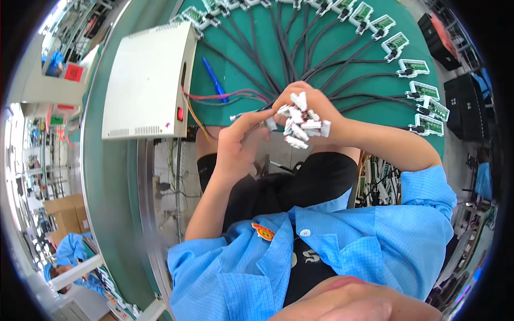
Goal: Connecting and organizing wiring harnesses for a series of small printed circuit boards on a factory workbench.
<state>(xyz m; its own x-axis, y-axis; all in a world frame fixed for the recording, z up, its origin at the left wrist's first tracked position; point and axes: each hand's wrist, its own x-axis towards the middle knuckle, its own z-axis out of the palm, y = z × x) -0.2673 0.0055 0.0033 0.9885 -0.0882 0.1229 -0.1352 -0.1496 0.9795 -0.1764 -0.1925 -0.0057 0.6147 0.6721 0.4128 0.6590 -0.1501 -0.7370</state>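
My right hand (309,101) is closed around a bundle of black cables (292,67) at the near edge of the green mat. Out of its grip, toward me, sticks a cluster of small white connectors (300,125). Just left of it, my left hand (238,144) is bent in a pinch, its index finger reaching to the bundle. A single white connector (271,124) shows at its fingertips. From the bundle the cables fan out to several white-framed green circuit boards (396,44) in an arc. Red wires (230,96) run from a white metal box (147,83) toward my hands.
A blue pen (215,79) lies on the green mat (375,88) beside the box, which has a red switch (180,114). Below the right forearm stands a container of circuit boards (377,182). Black crates (465,107) are at the right; another person (75,257) is at lower left.
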